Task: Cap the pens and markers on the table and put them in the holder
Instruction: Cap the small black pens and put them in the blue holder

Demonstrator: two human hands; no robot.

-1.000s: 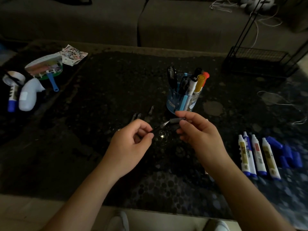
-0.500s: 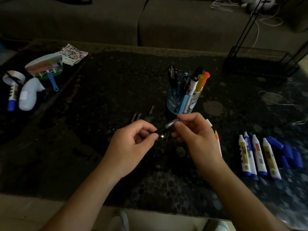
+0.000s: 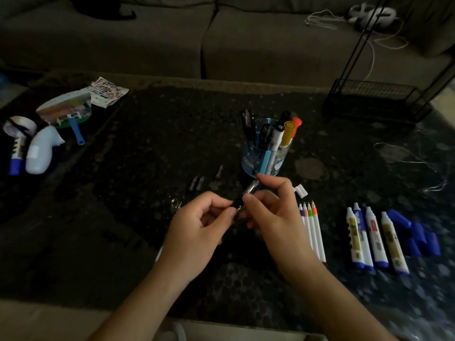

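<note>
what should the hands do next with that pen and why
Probably push the two parts together to finish capping: the left hand pinches the dark end of the pen and the right hand grips its silvery part, just short of the holder.

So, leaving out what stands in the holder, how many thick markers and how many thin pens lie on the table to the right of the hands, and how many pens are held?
thick markers: 4
thin pens: 4
held pen: 1
total: 9
</note>
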